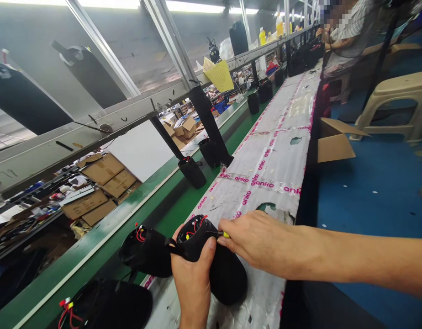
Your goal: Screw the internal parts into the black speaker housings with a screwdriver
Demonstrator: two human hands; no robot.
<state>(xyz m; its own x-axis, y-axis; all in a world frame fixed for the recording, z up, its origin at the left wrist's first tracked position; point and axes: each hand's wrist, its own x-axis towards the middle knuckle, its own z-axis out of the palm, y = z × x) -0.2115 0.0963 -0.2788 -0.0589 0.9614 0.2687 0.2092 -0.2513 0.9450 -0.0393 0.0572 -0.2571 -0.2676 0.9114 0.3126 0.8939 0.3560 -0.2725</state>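
Note:
My left hand is wrapped around a black fabric-covered cylinder, tilted with its open end up. Red wires and small white and yellow connectors show inside that opening, and a black strap loop sticks out at its left. In the fist of my right hand is a small tool with a yellow handle; its thin metal shaft touches the cylinder's side near the rim. The exact kind of tip is hidden. Close by on the left lie a similar black cylinder and another one, both with wires poking out.
A table covered in white printed plastic runs away from me beside a green conveyor belt. More black cylinders stand on the belt. A metal post rises at the belt. At right are an open carton, a stool and a person.

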